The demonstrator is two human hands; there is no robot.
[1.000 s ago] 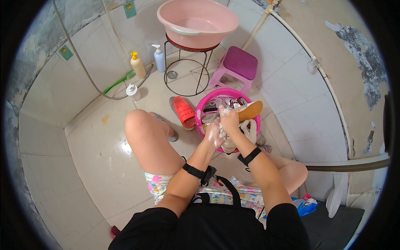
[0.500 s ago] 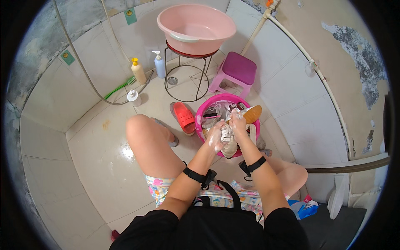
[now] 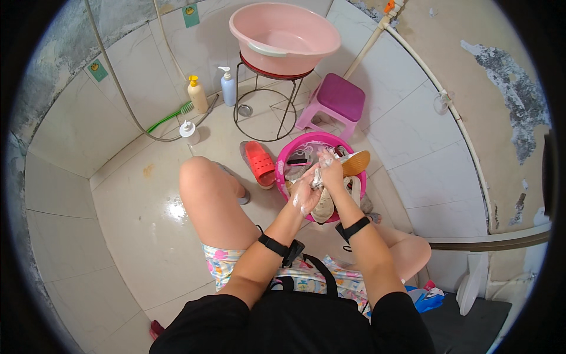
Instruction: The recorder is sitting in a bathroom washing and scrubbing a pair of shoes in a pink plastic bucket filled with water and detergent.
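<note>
Over the bright pink basin on the floor, my two hands come together, wet and streaked with foam. Between them is a soapy white bundle that looks like shoelaces. My left hand closes on its near left side, and my right hand closes on its far right side. Below the fingers the toe of an off-white shoe shows. A shoe with a tan sole leans at the basin's right rim. A black-and-pink brush lies inside at the left, among suds and other shoes partly hidden by my hands.
Behind the basin stand a purple stool and a pale pink tub on a wire stand. A red clog lies left of the basin. Pump bottles, a green brush and a hose line the left wall.
My hands have drawn closer together, bunching the soapy laces between them. The right hand has shifted slightly left, and more of the shoes beneath shows. The view has tilted slightly.
</note>
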